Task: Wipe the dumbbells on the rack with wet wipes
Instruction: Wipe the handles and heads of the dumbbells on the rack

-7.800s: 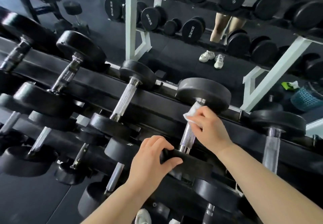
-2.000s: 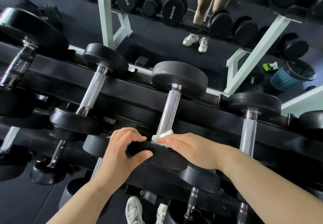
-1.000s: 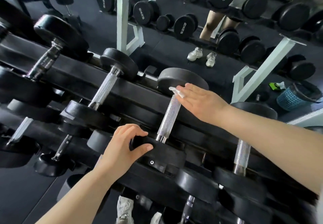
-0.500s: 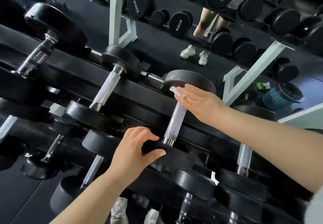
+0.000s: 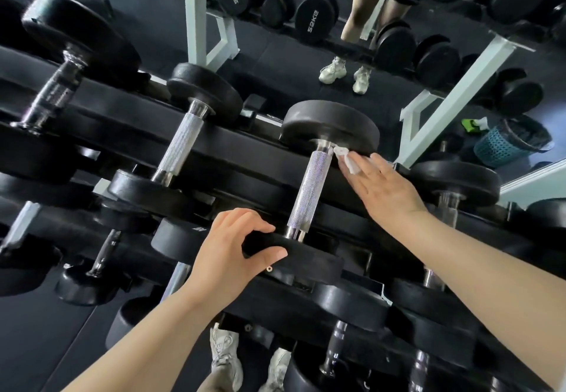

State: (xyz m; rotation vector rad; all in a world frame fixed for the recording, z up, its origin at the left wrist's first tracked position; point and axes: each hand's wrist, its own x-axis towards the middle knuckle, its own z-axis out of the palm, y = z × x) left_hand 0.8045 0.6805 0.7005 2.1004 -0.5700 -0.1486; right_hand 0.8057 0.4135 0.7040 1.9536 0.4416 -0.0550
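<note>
A black dumbbell with a knurled steel handle [image 5: 309,191] lies across the top tier of the black rack [image 5: 251,149]. My left hand [image 5: 232,254] grips the rim of its near head [image 5: 306,261]. With fingers nearly flat, my right hand [image 5: 382,189] presses a small white wet wipe [image 5: 346,159] against the inner face of the far head [image 5: 330,125], just right of the handle's top end.
More dumbbells lie on either side [image 5: 183,143] [image 5: 447,204] and on the lower tiers. Behind the rack a mirror shows a white-framed rack [image 5: 199,24], the person's legs and a teal basket [image 5: 505,143]. My shoes [image 5: 223,358] show below.
My right hand with the wipe has slid from the left of the handle's top to its right side, under the far head. My left hand keeps its grip on the near head.
</note>
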